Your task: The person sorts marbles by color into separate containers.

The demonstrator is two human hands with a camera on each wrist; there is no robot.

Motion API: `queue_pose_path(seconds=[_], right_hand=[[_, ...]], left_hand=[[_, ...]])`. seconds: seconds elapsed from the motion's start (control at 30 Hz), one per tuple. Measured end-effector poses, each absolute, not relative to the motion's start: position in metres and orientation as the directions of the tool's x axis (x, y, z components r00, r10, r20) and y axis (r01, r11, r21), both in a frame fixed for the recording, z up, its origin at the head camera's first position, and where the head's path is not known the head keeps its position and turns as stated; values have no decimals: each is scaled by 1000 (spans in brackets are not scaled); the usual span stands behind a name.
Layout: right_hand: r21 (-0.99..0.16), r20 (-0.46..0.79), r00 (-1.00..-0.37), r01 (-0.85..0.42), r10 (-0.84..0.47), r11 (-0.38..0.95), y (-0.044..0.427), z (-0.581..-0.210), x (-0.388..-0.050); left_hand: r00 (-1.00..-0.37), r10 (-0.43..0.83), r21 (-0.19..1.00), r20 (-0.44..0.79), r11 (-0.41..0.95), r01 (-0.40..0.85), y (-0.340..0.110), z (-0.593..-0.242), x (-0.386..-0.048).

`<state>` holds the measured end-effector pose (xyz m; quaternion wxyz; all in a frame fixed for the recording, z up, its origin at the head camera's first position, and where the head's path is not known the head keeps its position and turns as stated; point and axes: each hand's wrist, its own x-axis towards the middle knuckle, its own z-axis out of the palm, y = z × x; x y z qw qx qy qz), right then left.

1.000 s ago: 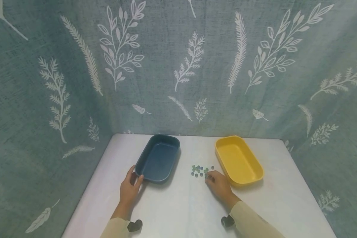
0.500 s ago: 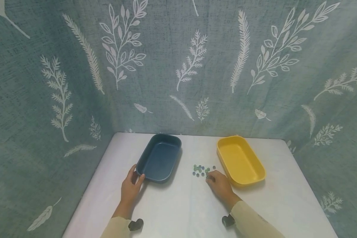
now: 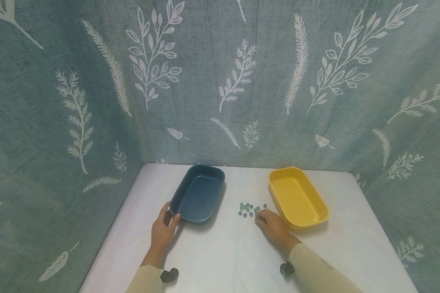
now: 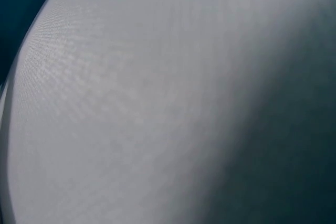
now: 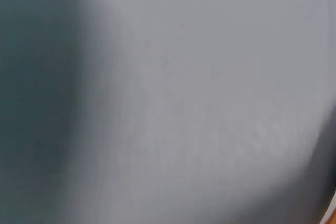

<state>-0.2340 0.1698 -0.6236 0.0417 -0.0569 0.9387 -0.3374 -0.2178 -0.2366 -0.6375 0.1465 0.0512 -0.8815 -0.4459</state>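
In the head view, a dark blue tray (image 3: pixel 201 195) stands on the left of the white table. My left hand (image 3: pixel 162 234) holds its near left corner, fingers along the left side and thumb at the near wall. Several small round green and blue glass beads (image 3: pixel 247 209) lie loose right of the table's middle. My right hand (image 3: pixel 273 228) is at the near right edge of these beads, fingers bent and fingertips down among them. Whether a bead is pinched there is too small to tell. Both wrist views show mostly blurred table surface, without fingers.
A yellow tray (image 3: pixel 297 197) stands just right of the right hand, with no beads visible in it. The white tabletop (image 3: pixel 220 256) stretches between the forearms. A green leaf-patterned cloth (image 3: pixel 212 81) hangs behind and at both sides.
The head view has shifted slightly, moving everything a little to the right in frame. The left hand stays on the blue tray's corner; the right fingertips stay at the beads, with only slight motion.
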Motion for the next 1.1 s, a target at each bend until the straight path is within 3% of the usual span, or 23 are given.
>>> queue_pose_path(seconds=[0.2, 0.6, 1.1], right_hand=[[-639, -110, -983, -45, -149, 768, 169, -616, -233], [-614, -92, -974, -109, -209, 781, 163, -592, -236], [-641, 25, -974, -187, -223, 745, 133, -583, -251]], left_hand=[[-952, -232, 800, 200, 599, 23, -237, -638, -218], [-948, -227, 806, 222, 590, 47, -236, -639, -220], [-942, -231, 800, 242, 597, 59, -236, -635, -216]])
